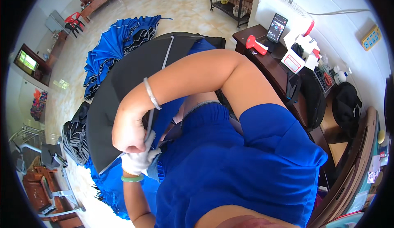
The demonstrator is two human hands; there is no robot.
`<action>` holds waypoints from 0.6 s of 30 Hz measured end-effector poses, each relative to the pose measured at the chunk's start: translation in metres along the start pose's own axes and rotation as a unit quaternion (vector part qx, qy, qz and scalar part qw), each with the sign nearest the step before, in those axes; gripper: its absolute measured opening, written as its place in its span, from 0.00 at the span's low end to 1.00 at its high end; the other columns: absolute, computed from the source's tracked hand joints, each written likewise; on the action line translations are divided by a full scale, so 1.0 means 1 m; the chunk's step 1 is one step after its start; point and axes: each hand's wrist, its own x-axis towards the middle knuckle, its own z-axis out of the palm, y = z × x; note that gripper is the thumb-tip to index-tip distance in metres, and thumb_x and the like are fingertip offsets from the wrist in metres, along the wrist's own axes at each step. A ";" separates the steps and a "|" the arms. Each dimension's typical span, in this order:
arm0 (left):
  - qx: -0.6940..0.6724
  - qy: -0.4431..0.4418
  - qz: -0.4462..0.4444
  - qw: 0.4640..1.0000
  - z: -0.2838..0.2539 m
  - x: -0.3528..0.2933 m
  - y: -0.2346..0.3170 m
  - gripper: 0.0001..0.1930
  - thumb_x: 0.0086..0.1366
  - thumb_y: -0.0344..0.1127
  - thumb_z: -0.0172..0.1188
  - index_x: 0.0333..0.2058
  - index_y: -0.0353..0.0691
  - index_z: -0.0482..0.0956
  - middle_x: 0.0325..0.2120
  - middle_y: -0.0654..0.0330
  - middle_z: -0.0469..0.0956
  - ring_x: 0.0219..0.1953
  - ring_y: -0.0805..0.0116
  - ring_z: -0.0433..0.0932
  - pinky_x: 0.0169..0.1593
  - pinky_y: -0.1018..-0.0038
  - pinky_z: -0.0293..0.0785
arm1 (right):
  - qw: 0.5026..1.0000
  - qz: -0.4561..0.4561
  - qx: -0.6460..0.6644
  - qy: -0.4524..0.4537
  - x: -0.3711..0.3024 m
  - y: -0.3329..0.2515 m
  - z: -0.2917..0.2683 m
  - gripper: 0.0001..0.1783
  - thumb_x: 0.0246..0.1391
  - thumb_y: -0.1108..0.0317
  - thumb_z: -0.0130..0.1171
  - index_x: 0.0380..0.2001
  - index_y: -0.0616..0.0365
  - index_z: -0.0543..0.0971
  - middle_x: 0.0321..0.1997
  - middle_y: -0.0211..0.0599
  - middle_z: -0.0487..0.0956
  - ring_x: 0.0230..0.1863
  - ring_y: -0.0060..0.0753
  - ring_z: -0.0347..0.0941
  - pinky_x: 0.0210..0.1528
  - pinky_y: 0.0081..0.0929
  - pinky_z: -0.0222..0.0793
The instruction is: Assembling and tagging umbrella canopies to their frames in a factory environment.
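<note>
The large black cloth [108, 84], curved like an umbrella, spreads in front of the person, its rounded far edge lying over the floor [186, 16] and its lower corner ending beside the hands. A pleated blue cloth [108, 49] lies just beyond that edge. Pale floor stretches away ahead and to the left; on the right, the brown table [245, 34] bounds the room for the elbow.

The right arm bends sharply across the body, its wrist turned down and the fingers of the right hand [130, 135] curled in. The left hand [138, 160], in a white glove, comes up from below and meets it. The hands are together at the cloth's near edge; what sits between the fingers is hidden, so I cannot tell what either grips.

On the table, a phone [277, 27] shows a lit screen, and a white box [293, 60] bears a red-bordered label, its print too small to make out.
</note>
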 end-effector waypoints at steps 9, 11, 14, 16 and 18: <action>-0.225 -0.038 -0.200 0.953 0.020 -0.013 -0.025 0.11 0.57 0.35 0.59 0.39 0.42 0.78 0.35 0.57 0.78 0.37 0.59 0.78 0.37 0.69 0.74 | 0.991 0.011 0.127 -0.048 0.014 0.020 0.018 0.10 0.49 0.73 0.58 0.35 0.63 0.83 0.32 0.43 0.82 0.33 0.32 0.80 0.36 0.29 0.74; -0.130 0.028 -0.199 0.971 0.022 -0.014 -0.019 0.09 0.57 0.34 0.58 0.37 0.41 0.78 0.33 0.57 0.78 0.35 0.59 0.78 0.36 0.70 0.73 | 0.993 0.009 0.115 -0.002 0.008 0.021 0.020 0.09 0.47 0.73 0.58 0.33 0.62 0.83 0.29 0.43 0.82 0.32 0.33 0.80 0.34 0.30 0.74; 0.071 0.160 -0.219 0.960 0.029 -0.038 -0.009 0.06 0.58 0.32 0.56 0.34 0.41 0.77 0.28 0.56 0.78 0.30 0.60 0.78 0.32 0.71 0.72 | 0.977 -0.080 0.040 0.194 0.013 0.020 0.027 0.07 0.48 0.72 0.58 0.31 0.62 0.82 0.29 0.43 0.81 0.32 0.40 0.78 0.32 0.34 0.72; 0.111 0.323 -0.224 0.913 0.050 -0.039 -0.025 0.05 0.59 0.32 0.55 0.32 0.39 0.76 0.25 0.55 0.77 0.26 0.60 0.76 0.30 0.71 0.69 | 0.962 -0.099 0.014 0.254 0.011 0.022 0.035 0.07 0.49 0.71 0.57 0.30 0.62 0.81 0.29 0.43 0.80 0.31 0.42 0.77 0.32 0.36 0.72; 0.129 0.402 -0.227 0.878 0.058 -0.040 -0.031 0.05 0.59 0.32 0.54 0.30 0.38 0.76 0.24 0.55 0.76 0.24 0.60 0.75 0.28 0.71 0.68 | 0.918 -0.154 -0.032 0.363 0.010 0.020 0.040 0.07 0.52 0.70 0.54 0.27 0.62 0.78 0.28 0.42 0.78 0.31 0.46 0.76 0.32 0.39 0.70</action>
